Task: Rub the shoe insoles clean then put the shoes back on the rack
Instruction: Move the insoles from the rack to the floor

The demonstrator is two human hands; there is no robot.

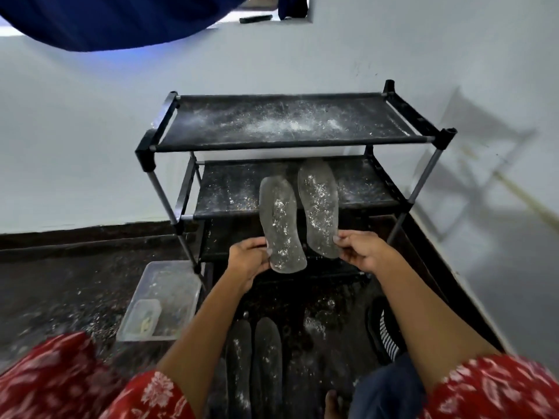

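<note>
a clear plastic tub (169, 293) near left holds a smaller tub (142, 320). left hand (246, 261) and right hand (361, 252) each pinch one dusty grey insole (282, 226), (319, 207) before the black rack (272, 122).

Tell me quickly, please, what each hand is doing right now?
Left hand: grip closed on the left insole.
Right hand: grip closed on the right insole.

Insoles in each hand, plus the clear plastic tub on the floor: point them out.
left-hand insole (279, 225), head view, dusty middle of its face.
right-hand insole (317, 204), head view, middle of its face.
clear plastic tub (181, 279), head view, right inner wall.
</note>
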